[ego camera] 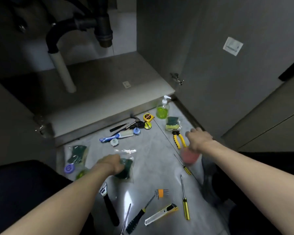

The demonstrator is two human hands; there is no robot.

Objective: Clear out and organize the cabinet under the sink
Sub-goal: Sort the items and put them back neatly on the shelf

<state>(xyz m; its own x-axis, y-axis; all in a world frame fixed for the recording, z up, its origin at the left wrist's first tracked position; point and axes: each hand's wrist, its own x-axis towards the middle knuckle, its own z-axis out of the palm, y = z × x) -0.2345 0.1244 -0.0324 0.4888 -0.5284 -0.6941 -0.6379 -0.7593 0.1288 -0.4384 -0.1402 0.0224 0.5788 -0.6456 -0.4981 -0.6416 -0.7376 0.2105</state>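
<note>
The cabinet floor (109, 78) under the sink lies bare, and its contents are spread on the tiled floor in front. My left hand (111, 162) grips a bagged green sponge (126, 168). My right hand (199, 138) hovers, blurred, over a pink object (190, 156) beside the yellow pliers (179, 139); whether it holds anything I cannot tell. Two other bagged sponges lie on the tiles, one (77, 153) at left, one (172, 123) near the green soap bottle (163, 108).
Drain pipes (103, 29) and a white pipe (63, 72) stand inside the cabinet. The open door (227, 73) is on the right. On the tiles lie a tape measure (148, 117), brush (119, 135), wrench (109, 202), screwdrivers (185, 200), a utility knife (161, 213).
</note>
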